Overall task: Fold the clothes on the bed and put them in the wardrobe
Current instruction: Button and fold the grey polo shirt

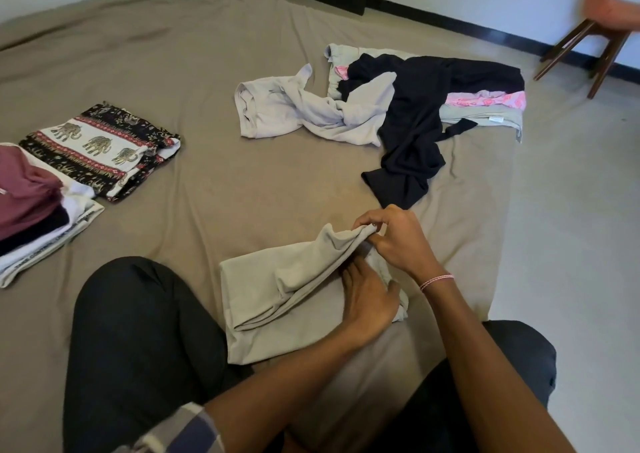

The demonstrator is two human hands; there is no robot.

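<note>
One beige garment (277,289) — right fingers (364,222) pinching its edge, left fingers (350,276) flat on it

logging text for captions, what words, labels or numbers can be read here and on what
"TAKE CONTROL": it seems to read so along the edge of the white folded garment at the bottom of the left stack; the words after it are blurred.
White tag on the grey-green garment in the far pile: too small to read.
No other text shows.
</note>
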